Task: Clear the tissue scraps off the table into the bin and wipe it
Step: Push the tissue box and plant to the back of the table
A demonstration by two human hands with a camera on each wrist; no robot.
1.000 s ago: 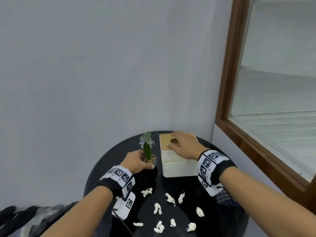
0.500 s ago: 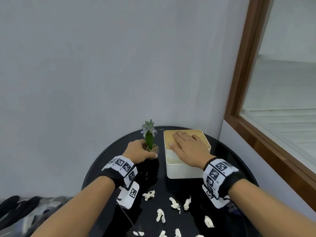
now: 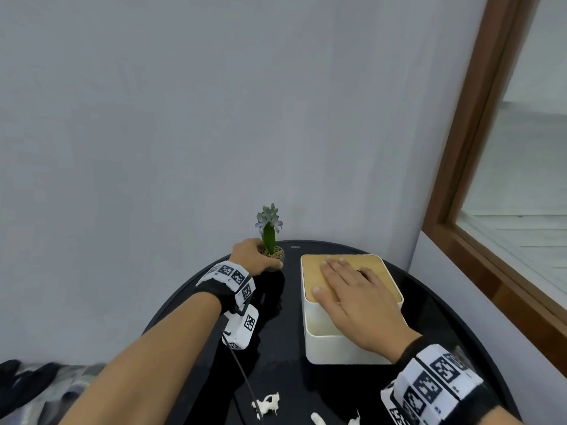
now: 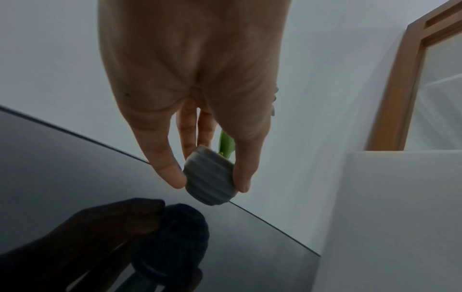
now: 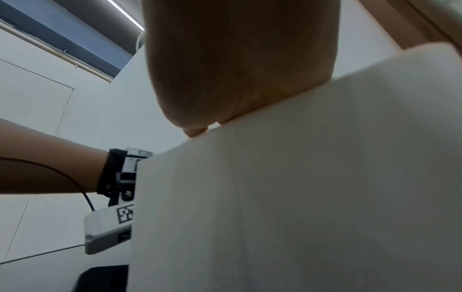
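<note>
White tissue scraps (image 3: 266, 403) lie on the glossy black round table (image 3: 429, 317) near the bottom edge of the head view. My left hand (image 3: 254, 259) grips a small grey ribbed plant pot (image 4: 210, 179) between thumb and fingers, holding it tilted close over the table near the far rim. My right hand (image 3: 352, 296) rests flat, fingers straight, on the wooden lid of a white box (image 3: 337, 348). In the right wrist view the box wall (image 5: 300, 197) fills the frame and hides my fingers. No bin or cloth shows.
A grey wall stands right behind the table. A wood-framed window (image 3: 460, 194) runs along the right. Dark cloth (image 3: 36, 388) lies low at the left, beyond the table edge. More scraps (image 3: 317, 420) are cut off at the bottom.
My left hand has carried the pot toward the table's far rim. My right hand has flattened over the lid. The view has tipped up, so most scraps have dropped out of frame.
</note>
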